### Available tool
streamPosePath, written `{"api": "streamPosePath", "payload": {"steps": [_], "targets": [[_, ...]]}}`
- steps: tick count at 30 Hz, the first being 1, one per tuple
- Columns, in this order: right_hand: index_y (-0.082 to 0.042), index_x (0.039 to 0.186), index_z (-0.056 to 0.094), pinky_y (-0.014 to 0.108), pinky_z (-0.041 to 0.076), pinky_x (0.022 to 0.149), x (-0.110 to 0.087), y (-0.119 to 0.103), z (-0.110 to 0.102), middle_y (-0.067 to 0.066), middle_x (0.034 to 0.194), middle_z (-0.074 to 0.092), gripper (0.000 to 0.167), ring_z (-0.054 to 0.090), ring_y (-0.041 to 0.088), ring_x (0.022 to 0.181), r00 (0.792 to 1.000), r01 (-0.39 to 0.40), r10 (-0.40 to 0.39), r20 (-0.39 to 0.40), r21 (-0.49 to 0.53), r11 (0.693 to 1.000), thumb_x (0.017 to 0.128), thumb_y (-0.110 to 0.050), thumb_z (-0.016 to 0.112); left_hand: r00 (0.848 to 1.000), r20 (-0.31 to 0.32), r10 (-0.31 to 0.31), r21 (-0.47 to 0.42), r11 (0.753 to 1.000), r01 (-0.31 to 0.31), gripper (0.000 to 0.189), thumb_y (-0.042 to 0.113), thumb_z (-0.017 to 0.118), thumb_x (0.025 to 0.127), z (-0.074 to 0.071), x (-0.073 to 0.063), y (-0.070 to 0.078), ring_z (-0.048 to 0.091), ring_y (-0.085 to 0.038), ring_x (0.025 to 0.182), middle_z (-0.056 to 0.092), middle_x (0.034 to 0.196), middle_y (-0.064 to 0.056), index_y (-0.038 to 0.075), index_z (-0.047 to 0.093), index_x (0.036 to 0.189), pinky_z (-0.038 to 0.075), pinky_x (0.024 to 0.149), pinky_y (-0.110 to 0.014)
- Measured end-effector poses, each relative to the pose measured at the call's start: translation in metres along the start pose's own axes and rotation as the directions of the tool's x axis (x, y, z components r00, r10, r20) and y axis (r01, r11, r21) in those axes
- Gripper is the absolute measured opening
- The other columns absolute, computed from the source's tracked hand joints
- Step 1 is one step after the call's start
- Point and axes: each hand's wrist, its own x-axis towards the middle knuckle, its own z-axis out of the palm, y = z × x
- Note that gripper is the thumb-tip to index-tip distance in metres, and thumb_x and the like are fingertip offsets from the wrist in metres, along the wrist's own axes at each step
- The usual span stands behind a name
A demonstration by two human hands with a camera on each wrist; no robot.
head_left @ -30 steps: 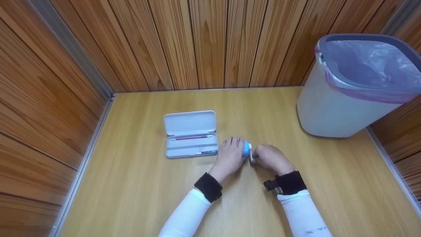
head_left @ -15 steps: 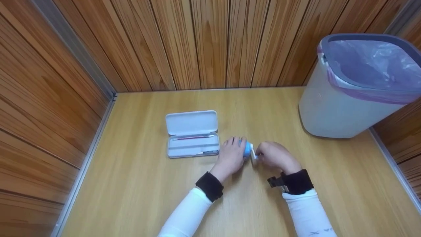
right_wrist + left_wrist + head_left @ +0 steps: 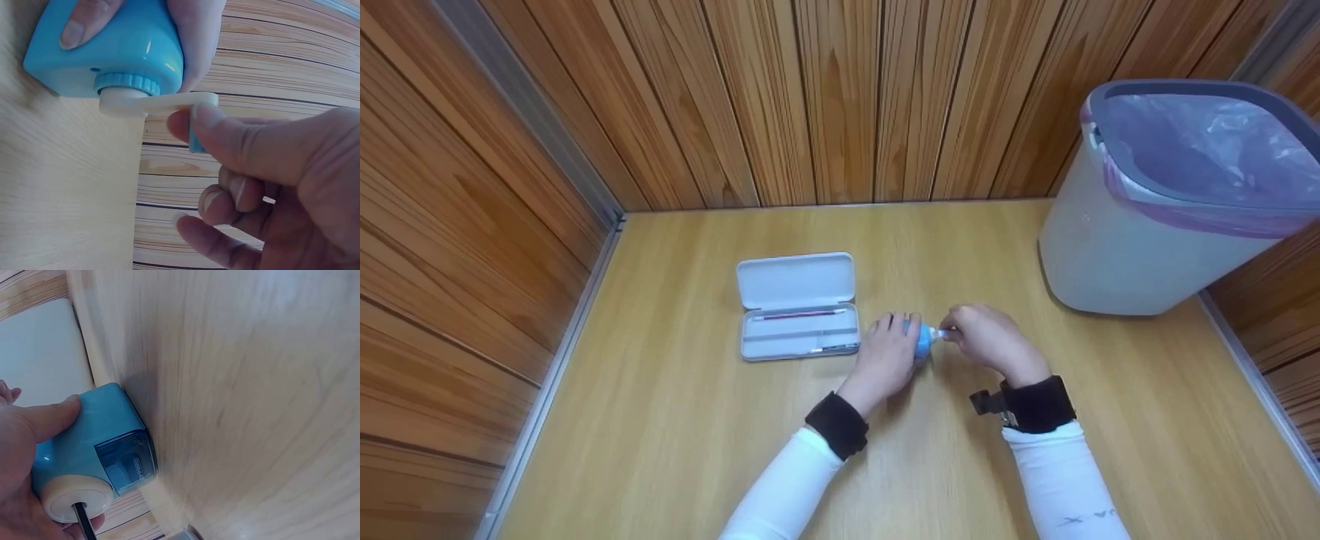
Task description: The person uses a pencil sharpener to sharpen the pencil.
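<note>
A blue crank pencil sharpener (image 3: 922, 341) lies on the table, mostly covered in the head view by my left hand (image 3: 885, 352), which grips its body. From its white front ring sticks a dark pencil (image 3: 84, 521), seen in the left wrist view beside the clear shavings drawer (image 3: 128, 464). My right hand (image 3: 986, 341) pinches the small blue knob (image 3: 197, 139) at the end of the white crank arm (image 3: 160, 103) between thumb and forefinger. In the right wrist view its other fingers are bent below the knob.
An open white pencil case (image 3: 795, 281) lies left of my left hand, with a reddish pencil (image 3: 799, 314) and a dark pen (image 3: 836, 347) inside. At the back right stands a lined bin (image 3: 1110, 255). Wooden panels (image 3: 840, 105) wall the table's back and sides.
My right hand has moved away from me, swinging the crank from pointing toward me to pointing out to the right. The left hand keeps its hold on the sharpener.
</note>
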Motion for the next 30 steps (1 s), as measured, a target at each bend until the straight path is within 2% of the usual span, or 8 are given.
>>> {"api": "streamPosePath", "payload": {"steps": [5,8,15,24,30], "targets": [[-0.003,0.100,0.076,0.040,0.056,0.073,0.004,0.002,0.000,0.008,0.091,0.070,0.013,0.065,0.024,0.080,0.996,0.056,-0.059,-0.063,-0.049,0.997,0.089,-0.004,0.071,1.000,0.020,-0.005,-0.035,0.999,0.006,0.058,0.034,0.054,0.100,0.000,0.000,-0.001,0.041,-0.030,0.131,0.045,0.142,-0.014,0.011,0.036,0.150,0.037,0.108,-0.043],[-0.004,0.100,0.076,0.040,0.055,0.074,0.006,0.003,0.000,0.007,0.091,0.070,0.013,0.065,0.024,0.081,0.995,0.058,-0.061,-0.079,-0.045,0.997,0.088,-0.005,0.072,0.999,0.032,-0.013,-0.067,0.998,0.015,0.058,0.033,0.054,0.100,0.000,0.001,-0.002,0.040,-0.030,0.133,0.045,0.144,-0.014,0.011,0.036,0.151,0.036,0.109,-0.044],[-0.006,0.103,0.077,0.040,0.055,0.075,0.014,0.002,0.002,0.005,0.091,0.069,0.015,0.066,0.024,0.083,0.990,0.063,-0.068,-0.121,-0.049,0.997,0.089,-0.008,0.072,0.999,0.029,-0.018,-0.053,0.998,0.020,0.057,0.031,0.053,0.101,-0.003,0.002,-0.006,0.041,-0.030,0.132,0.044,0.144,-0.014,0.009,0.036,0.151,0.037,0.108,-0.043],[-0.006,0.110,0.074,0.041,0.055,0.074,0.026,0.005,0.010,0.008,0.091,0.067,0.018,0.065,0.027,0.082,0.988,0.004,-0.016,-0.151,-0.083,0.997,0.094,-0.008,0.066,1.000,0.023,-0.010,-0.046,0.999,0.012,0.055,0.030,0.049,0.103,-0.001,0.000,-0.004,0.040,-0.030,0.133,0.043,0.145,-0.014,0.010,0.034,0.151,0.037,0.108,-0.042],[-0.006,0.114,0.073,0.041,0.055,0.076,0.033,0.010,0.017,0.011,0.095,0.068,0.021,0.065,0.028,0.085,0.987,-0.032,0.020,-0.162,-0.068,0.997,0.096,-0.008,0.063,1.000,0.003,-0.003,-0.048,0.999,0.003,0.058,0.034,0.053,0.100,0.000,0.000,-0.001,0.041,-0.029,0.131,0.044,0.142,-0.014,0.010,0.036,0.150,0.037,0.108,-0.043]]}}
